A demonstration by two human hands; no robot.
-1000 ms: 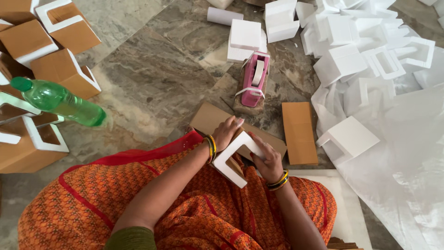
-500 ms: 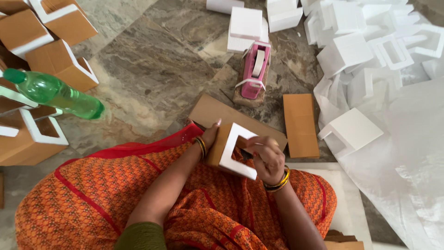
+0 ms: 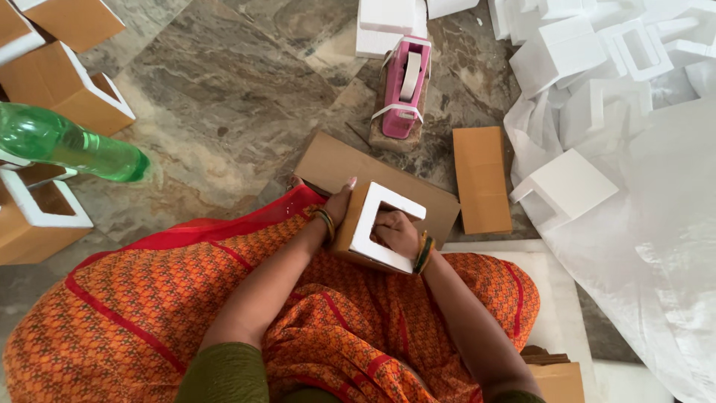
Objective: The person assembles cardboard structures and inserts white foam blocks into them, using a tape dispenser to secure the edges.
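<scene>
A white foam frame wrapped on its outside by brown cardboard rests on my lap. My left hand holds its left cardboard side, fingers pointing up. My right hand reaches inside the frame's opening, fingers curled against the inner wall. Both wrists wear bangles. A flat brown cardboard sheet lies on the floor just beyond the frame.
A pink tape dispenser stands on the stone floor ahead. A cardboard strip lies to its right. White foam pieces and plastic sheeting fill the right. Wrapped boxes and a green bottle sit at left.
The foam frame went from bare in my hands to enclosed by cardboard on my lap. My right hand moved inside its opening. The view shifted closer.
</scene>
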